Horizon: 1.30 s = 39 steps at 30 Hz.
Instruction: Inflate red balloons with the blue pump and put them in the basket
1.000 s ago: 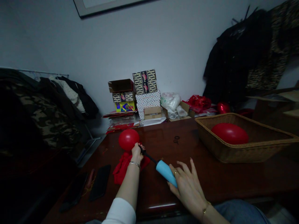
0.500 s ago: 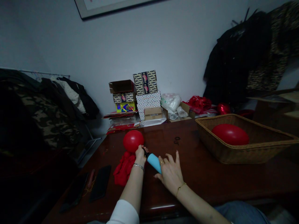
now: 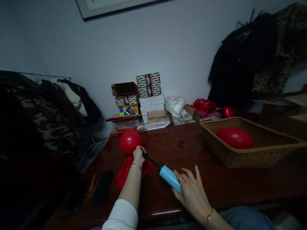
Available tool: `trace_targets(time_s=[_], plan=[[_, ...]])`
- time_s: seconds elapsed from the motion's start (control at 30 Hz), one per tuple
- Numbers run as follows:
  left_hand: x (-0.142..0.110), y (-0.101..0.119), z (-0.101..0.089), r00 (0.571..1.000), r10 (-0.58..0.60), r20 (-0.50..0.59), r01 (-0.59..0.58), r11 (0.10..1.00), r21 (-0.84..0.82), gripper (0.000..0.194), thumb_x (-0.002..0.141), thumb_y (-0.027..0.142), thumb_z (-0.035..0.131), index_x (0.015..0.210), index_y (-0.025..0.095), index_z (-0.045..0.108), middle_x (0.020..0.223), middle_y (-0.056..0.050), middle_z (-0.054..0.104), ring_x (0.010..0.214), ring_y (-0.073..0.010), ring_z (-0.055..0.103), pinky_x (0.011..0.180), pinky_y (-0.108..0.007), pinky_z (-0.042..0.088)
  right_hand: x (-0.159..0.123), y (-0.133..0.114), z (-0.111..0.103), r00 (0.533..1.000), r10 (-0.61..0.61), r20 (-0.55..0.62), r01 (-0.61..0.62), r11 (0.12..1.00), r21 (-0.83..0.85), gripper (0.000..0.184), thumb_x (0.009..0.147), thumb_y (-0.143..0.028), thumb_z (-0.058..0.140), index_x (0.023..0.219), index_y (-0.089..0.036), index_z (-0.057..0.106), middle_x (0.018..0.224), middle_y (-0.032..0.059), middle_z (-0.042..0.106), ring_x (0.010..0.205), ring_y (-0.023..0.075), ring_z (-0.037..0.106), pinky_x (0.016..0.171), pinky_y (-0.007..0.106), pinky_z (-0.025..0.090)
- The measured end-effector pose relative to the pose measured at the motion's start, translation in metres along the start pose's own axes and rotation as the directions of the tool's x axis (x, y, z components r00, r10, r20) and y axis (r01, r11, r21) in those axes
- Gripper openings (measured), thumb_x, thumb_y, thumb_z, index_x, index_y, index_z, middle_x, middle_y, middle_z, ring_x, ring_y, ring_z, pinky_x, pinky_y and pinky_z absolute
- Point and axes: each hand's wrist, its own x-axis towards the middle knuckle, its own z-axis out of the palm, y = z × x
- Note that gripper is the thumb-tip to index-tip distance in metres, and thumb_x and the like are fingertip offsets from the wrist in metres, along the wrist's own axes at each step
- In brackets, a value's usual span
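My left hand [image 3: 138,155] is closed around the neck of a small round red balloon [image 3: 129,141], pinching it onto the black nozzle of a hand pump. My right hand [image 3: 192,191] grips the pump's light-blue barrel [image 3: 170,178] from behind, some fingers lifted; the black rod between barrel and nozzle is drawn out. Under my left hand lies a pile of limp red balloons [image 3: 127,171] on the dark wooden table [image 3: 192,150].
A wicker basket [image 3: 251,156] at the right holds one inflated red balloon [image 3: 235,138]. Two dark phones [image 3: 102,187] lie at the table's left. Stacked boxes [image 3: 148,95], plastic bags and red items line the far edge. Clothes hang at both sides.
My right hand pushed the blue barrel in toward the nozzle, then pulled it back out, showing the black rod again. The balloon and my left hand shifted slightly left.
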Motion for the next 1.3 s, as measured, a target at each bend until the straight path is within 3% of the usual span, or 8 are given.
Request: trace_targets(time_s=[0.3, 0.83, 1.07, 1.3], plan=[[-0.006, 0.0, 0.005, 1.0, -0.003, -0.02, 0.004, 1.0, 0.015, 0.016, 0.075, 0.011, 0.041, 0.061, 0.018, 0.04, 0.041, 0.006, 0.039, 0.031, -0.0062, 0.037, 0.034, -0.016, 0.029, 0.0, -0.002, -0.013, 0.999, 0.039, 0.017, -0.039, 0.999, -0.01, 0.043, 0.077, -0.037, 0.055, 0.116, -0.019, 0.057, 0.093, 0.0057, 0.067, 0.109, 0.0273, 0.049, 0.108, 0.054, 0.001], [-0.022, -0.024, 0.01, 0.997, -0.074, 0.014, 0.074, 0.997, 0.027, 0.016, 0.079, 0.013, 0.042, 0.063, 0.017, 0.041, 0.043, 0.005, 0.042, 0.033, -0.0066, 0.039, 0.036, -0.017, 0.031, 0.057, -0.032, 0.019, 0.996, 0.076, 0.039, -0.075, 0.997, -0.03, 0.051, 0.075, -0.043, 0.057, 0.117, -0.014, 0.056, 0.089, 0.0099, 0.067, 0.107, 0.0276, 0.047, 0.106, 0.055, -0.003], [-0.017, -0.028, 0.006, 0.996, -0.087, 0.004, 0.087, 0.996, 0.031, 0.016, 0.078, 0.012, 0.042, 0.063, 0.018, 0.041, 0.042, 0.005, 0.039, 0.031, -0.0064, 0.037, 0.034, -0.017, 0.027, 0.045, -0.028, 0.023, 0.998, 0.067, 0.018, -0.067, 0.998, -0.008, 0.051, 0.075, -0.044, 0.057, 0.117, -0.015, 0.056, 0.093, 0.0095, 0.067, 0.107, 0.027, 0.048, 0.107, 0.054, -0.001], [-0.011, -0.013, 0.001, 0.999, -0.043, -0.009, 0.043, 0.998, 0.054, 0.016, 0.077, 0.011, 0.041, 0.062, 0.017, 0.041, 0.043, 0.005, 0.04, 0.032, -0.0066, 0.038, 0.035, -0.017, 0.028, 0.01, -0.004, 0.01, 0.999, 0.037, 0.016, -0.037, 0.999, 0.02, 0.046, 0.077, -0.041, 0.055, 0.118, -0.019, 0.056, 0.092, 0.0057, 0.068, 0.109, 0.0261, 0.049, 0.108, 0.053, 0.0]])
